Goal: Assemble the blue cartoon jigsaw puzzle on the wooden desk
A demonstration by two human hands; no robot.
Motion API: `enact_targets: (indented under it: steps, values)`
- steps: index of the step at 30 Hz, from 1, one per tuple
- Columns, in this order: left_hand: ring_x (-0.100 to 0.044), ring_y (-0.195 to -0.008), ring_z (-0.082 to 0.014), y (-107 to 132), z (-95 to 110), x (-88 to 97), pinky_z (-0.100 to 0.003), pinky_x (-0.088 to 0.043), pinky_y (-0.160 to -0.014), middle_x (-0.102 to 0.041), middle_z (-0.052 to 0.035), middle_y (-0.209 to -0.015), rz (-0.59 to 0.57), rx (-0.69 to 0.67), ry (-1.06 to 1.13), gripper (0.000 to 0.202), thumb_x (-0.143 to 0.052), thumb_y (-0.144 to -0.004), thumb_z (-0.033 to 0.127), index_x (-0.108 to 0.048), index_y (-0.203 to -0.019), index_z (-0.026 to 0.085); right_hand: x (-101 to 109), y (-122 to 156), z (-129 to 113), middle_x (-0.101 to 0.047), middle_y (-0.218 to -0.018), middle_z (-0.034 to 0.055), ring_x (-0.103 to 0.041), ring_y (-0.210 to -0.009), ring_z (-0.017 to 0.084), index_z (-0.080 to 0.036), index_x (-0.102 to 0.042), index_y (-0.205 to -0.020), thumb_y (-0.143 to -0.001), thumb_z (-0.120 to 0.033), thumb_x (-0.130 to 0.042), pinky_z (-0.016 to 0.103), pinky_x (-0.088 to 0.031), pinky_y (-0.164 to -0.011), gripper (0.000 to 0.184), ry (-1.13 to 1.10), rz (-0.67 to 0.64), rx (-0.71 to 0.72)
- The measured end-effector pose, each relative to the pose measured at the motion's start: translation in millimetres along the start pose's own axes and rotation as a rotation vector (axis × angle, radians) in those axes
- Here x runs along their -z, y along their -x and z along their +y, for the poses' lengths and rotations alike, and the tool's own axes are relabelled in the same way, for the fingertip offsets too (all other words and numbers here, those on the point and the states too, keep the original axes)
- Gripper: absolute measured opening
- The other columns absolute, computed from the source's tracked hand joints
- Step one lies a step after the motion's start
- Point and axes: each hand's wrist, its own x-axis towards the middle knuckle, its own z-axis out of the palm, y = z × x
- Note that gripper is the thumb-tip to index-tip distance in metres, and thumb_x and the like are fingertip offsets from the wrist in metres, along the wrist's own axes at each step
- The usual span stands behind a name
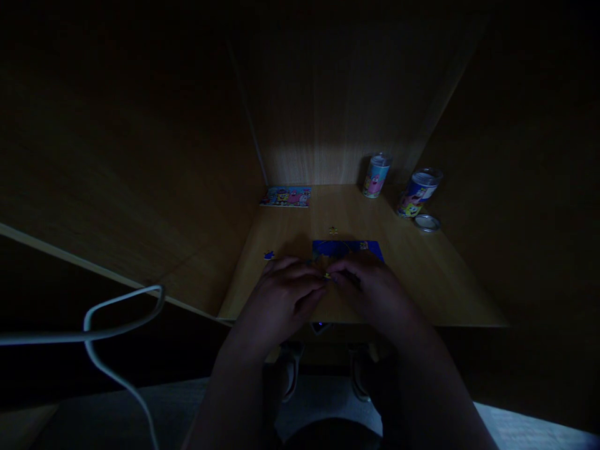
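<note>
A partly assembled blue jigsaw puzzle (347,247) lies near the front of the wooden surface, its lower part hidden by my hands. My right hand (372,289) is closed in a pinch on a small yellow puzzle piece (327,275) at the puzzle's left side. From the other side, my left hand (285,297) has its bent fingers and thumb closed at the same piece. One loose blue puzzle piece (269,255) lies left of the puzzle. Just behind it rests a yellowish loose piece (333,230). The scene is dim.
At the back left lies a finished-looking cartoon puzzle strip (287,197). Two cartoon-printed cans, a light blue can (375,176) and a darker can (419,194), stand at the back right beside a round metal lid (427,223). A white cable (122,325) loops at the left.
</note>
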Motion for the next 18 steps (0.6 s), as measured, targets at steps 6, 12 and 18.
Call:
enact_targets:
  steps: [6, 12, 18]
  values:
    - [-0.069, -0.103, -0.0223, 1.5, 0.7, 8.6, -0.041, -0.051, -0.096, -0.079, -0.0019, -0.11, 0.081, 0.03, 0.015, 0.012, -0.066, -0.104, 0.024, -0.076, -0.111, 0.027, 12.1, 2.0, -6.4, -0.079, -0.102, 0.004, -0.071, -0.099, 0.021, -0.025, -0.076, -0.106, -0.104, -0.025, -0.062, 0.035, -0.053, -0.089, 0.014, 0.008, 0.144, 0.01]
    - [-0.067, -0.103, -0.0289, 17.9, -22.8, 28.0, -0.044, -0.056, -0.094, -0.074, -0.0092, -0.109, 0.331, 0.376, -0.292, 0.024, -0.055, -0.101, 0.016, -0.073, -0.117, 0.021, 58.1, 20.5, 25.9, -0.08, -0.113, 0.0109, -0.072, -0.1, 0.029, -0.022, -0.078, -0.108, -0.102, -0.038, -0.06, 0.042, -0.054, -0.088, 0.025, 0.328, 0.453, -0.249]
    - [-0.064, -0.109, -0.0327, 22.3, -39.2, 18.8, -0.05, -0.058, -0.099, -0.07, -0.0153, -0.117, 0.261, 0.461, -0.382, 0.033, -0.05, -0.096, 0.007, -0.07, -0.121, 0.015, 68.6, 29.9, 68.8, -0.08, -0.109, 0.0171, -0.072, -0.087, 0.033, -0.019, -0.08, -0.112, -0.1, -0.04, -0.055, 0.046, -0.053, -0.078, 0.034, 0.553, 0.275, -0.57]
